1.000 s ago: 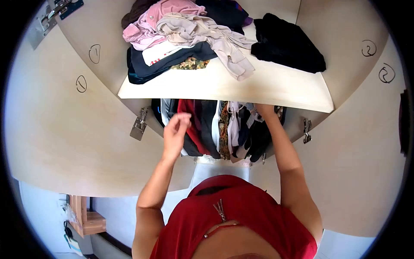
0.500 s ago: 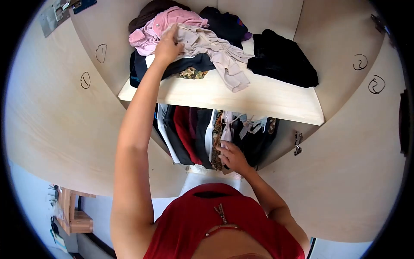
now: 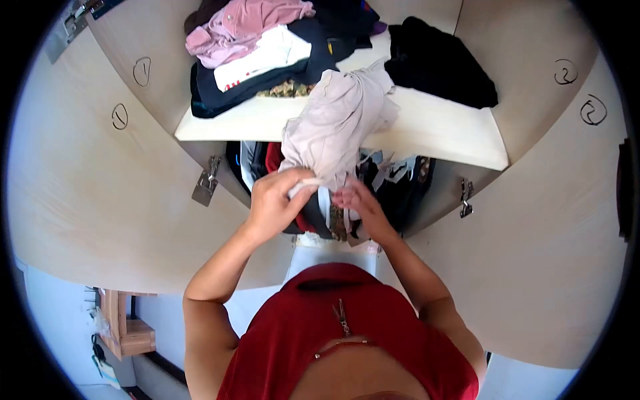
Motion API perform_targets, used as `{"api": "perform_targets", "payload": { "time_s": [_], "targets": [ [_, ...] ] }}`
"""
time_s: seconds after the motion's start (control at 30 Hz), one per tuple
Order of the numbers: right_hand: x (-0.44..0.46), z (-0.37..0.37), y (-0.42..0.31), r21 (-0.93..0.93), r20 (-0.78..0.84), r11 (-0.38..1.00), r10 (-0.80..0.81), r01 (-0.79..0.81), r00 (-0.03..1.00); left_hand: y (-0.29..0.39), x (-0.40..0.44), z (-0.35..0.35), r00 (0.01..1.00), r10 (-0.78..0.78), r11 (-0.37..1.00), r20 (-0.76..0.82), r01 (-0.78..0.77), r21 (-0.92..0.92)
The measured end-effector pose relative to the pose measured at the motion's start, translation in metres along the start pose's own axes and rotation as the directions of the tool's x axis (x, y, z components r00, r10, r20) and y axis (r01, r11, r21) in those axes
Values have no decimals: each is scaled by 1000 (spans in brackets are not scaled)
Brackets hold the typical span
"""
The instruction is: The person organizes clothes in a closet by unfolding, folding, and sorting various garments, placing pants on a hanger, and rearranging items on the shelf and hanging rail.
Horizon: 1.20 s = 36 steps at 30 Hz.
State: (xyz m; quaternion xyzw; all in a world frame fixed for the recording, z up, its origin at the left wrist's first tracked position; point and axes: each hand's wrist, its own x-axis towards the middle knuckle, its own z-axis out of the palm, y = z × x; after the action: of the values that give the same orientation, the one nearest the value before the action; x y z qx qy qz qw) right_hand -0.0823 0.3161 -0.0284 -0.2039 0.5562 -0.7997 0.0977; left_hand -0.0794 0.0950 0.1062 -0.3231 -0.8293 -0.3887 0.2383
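A pale beige garment [image 3: 340, 113] trails off the shelf's front edge, bunched and wrinkled, towards my body. My left hand [image 3: 277, 203] is closed on its lower end, with cloth pinched between thumb and fingers. Close to the same end is my right hand [image 3: 363, 207], its fingers loosely bent and slightly apart at the cloth's edge; whether they touch it is hard to see. Behind lie a folded pink garment [image 3: 250, 30] and a white garment with red print [image 3: 263, 60], both on top of a dark garment [image 3: 227, 97].
The wooden shelf [image 3: 453, 130] also carries a black folded garment [image 3: 440, 63] at the right. Below it, several clothes hang in a row, partly hidden by my hands. Open cabinet doors with metal hinges [image 3: 208, 183] flank me on both sides. A wooden piece of furniture [image 3: 133, 337] stands lower left.
My left hand has gone from the pile to the front, drawing the beige garment over the shelf edge and uncovering the white one. My right hand has risen slightly towards the cloth.
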Motion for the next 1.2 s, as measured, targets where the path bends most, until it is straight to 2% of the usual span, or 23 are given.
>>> {"api": "perform_targets", "payload": {
  "time_s": [0.1,0.2,0.3,0.33,0.43,0.47,0.57,0.6,0.63,0.7,0.73,0.77,0.83,0.87,0.97,1.0,1.13,1.2],
  "targets": [
    [22,35,-32,167,-211,986,31,4,977,-2,-42,-2,983,-144,988,117,149,-36],
    [33,38,-35,334,-165,942,97,-37,981,8,-63,-17,906,-388,921,170,387,38],
    [37,56,-29,97,-180,995,21,-4,983,-9,-98,-34,904,-402,915,148,389,110],
    [37,60,-31,108,-158,976,205,-189,966,-12,-108,-37,904,-422,898,72,406,170],
    [33,68,-10,35,-82,950,313,-312,946,-32,-141,-60,849,-528,849,-12,529,9],
    [32,72,-2,21,-52,943,334,-333,941,-35,-149,-65,802,-587,808,-112,573,-134],
    [39,81,1,-6,115,926,376,-378,919,-40,-164,-86,672,-719,686,-176,648,-330],
    [41,81,0,-71,162,930,367,-360,916,-30,-159,-91,635,-747,663,-197,692,-286],
    [44,85,-5,29,138,910,407,-415,903,-32,-164,-95,607,-774,632,-180,730,-260],
    [49,86,-6,93,113,886,443,-453,889,-41,-175,-104,547,-825,566,-145,799,-205],
    [52,87,-8,129,88,879,452,-460,888,-47,-179,-103,543,-823,568,-169,768,-297],
    [57,80,-2,177,149,871,436,-457,888,-48,-183,-105,494,-844,536,-209,768,-350],
    [66,77,-1,228,122,873,413,-430,903,-44,-180,-105,393,-878,478,-273,750,-457],
    [73,72,3,262,113,856,432,-446,895,-55,-187,-106,416,-866,497,-277,664,-559],
    [88,68,0,299,107,851,420,-432,901,-44,-168,-112,230,-929,371,-292,534,-760],
    [90,68,-3,291,92,856,420,-427,903,-46,-169,-117,270,-913,408,-306,591,-696],
    [93,67,-7,289,66,870,399,-400,915,-45,-161,-119,279,-925,365,-257,475,-800],
    [93,67,-9,261,3,888,391,-378,920,-45,-157,-118,401,-905,306,-143,378,-874]
  ]
}}
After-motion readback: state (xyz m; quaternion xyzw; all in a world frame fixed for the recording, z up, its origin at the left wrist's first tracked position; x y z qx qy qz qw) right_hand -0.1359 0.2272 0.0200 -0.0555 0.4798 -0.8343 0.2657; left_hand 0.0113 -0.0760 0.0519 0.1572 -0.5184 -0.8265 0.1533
